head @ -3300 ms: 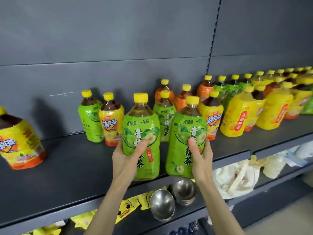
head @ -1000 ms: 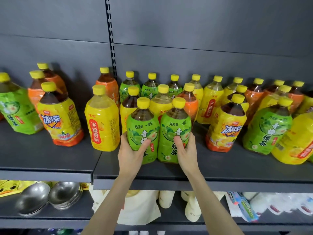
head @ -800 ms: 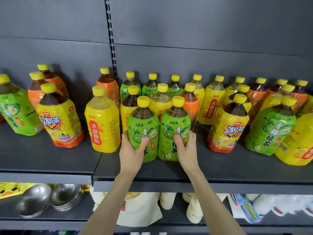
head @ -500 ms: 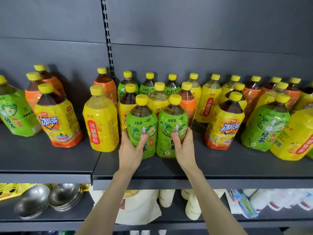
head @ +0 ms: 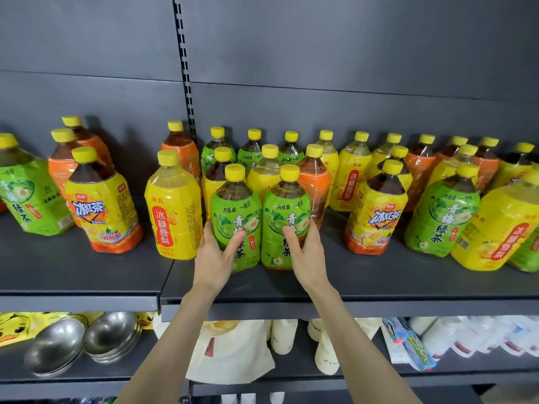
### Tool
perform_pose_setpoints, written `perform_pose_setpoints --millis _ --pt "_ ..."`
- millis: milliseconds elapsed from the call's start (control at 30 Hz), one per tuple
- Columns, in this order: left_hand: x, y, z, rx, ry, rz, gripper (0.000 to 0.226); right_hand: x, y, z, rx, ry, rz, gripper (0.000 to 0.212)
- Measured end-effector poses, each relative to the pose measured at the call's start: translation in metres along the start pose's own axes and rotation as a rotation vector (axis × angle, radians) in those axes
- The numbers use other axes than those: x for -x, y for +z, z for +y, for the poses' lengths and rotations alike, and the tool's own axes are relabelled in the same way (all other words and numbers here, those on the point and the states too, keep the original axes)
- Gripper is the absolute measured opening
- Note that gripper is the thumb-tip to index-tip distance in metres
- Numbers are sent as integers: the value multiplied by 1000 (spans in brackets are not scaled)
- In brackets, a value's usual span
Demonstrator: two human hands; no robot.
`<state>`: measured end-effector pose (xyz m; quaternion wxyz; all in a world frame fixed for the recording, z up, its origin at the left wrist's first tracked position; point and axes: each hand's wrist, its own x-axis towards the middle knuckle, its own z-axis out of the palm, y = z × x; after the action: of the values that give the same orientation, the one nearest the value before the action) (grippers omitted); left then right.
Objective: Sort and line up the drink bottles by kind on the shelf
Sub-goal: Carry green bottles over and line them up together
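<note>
Clasping left green bottle (head: pixel 235 209) in left hand (head: pixel 216 256), right green bottle (head: pixel 284 207) in right hand (head: pixel 306 253).
Covering label characters; screening rear bottles (head: pixel 269 177).

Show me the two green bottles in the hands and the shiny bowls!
Left green tea bottle (head: pixel 233 211): head view, on its green label.
Right green tea bottle (head: pixel 284 208): head view, on its green label.
Steel bowls (head: pixel 112 335): head view, on the right bowl's surface.

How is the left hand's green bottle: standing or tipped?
Standing: the green bottle is upright on the shelf, cap on top, left hand gripping it.
</note>
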<state>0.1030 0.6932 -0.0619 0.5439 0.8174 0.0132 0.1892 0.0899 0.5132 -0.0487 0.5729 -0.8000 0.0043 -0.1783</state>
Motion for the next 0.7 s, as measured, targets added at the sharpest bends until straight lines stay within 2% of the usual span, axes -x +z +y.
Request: perform_pose_setpoints --millis 100,167,267,333,533,600,700 --pt "1 -3 4 -21 0 -40 114 1 -1 -3 -12 13 -13 74" --pt "4 -6 9 -75 21 -33 104 2 -5 -5 25 20 -33 74" --pt "11 -12 18 -170 65 40 90 5 -13 -10 168 -10 -4 57" --pt "15 -17 24 -258 90 109 84 6 -19 -13 261 -63 66 45" --pt "20 -38 52 -211 218 282 27 16 -35 -40 259 -306 236 13" --pt "14 -48 61 -190 259 331 20 16 -34 -57 245 -389 234 11" --pt "-4 -65 70 -175 302 401 27 7 -26 -83 228 -460 181 9"
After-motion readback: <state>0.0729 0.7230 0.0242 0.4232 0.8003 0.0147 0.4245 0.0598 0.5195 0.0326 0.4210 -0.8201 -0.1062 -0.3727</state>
